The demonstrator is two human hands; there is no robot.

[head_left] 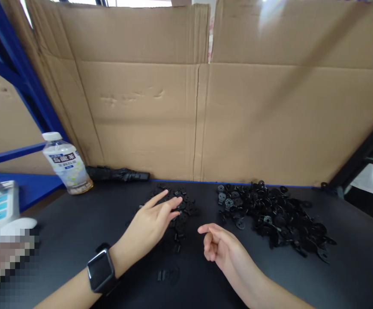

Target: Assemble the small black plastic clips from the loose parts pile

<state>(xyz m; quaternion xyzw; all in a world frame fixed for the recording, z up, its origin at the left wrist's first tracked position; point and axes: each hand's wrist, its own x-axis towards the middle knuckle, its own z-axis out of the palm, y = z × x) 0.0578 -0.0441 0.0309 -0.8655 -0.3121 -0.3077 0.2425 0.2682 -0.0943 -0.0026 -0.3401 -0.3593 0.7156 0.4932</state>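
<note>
Smartwatch (101,270) beside left hand (151,225); Chinese characters on bottle (67,164) label.

left hand (154,219): bare, flat, palm down, fingers (159,198) stretched and slightly fanned, pointing up and to the right
left forearm (67,292): bare, enters from the lower left, angled up to the right, wrist straight
right hand (219,245): bare, loosely curled, thumb and index finger (206,229) reaching left, other fingers bent in toward the palm; whether anything is held can't be told
right forearm (270,292): bare, enters from the lower right, angled up to the left
hands: near each other, not touching
</note>
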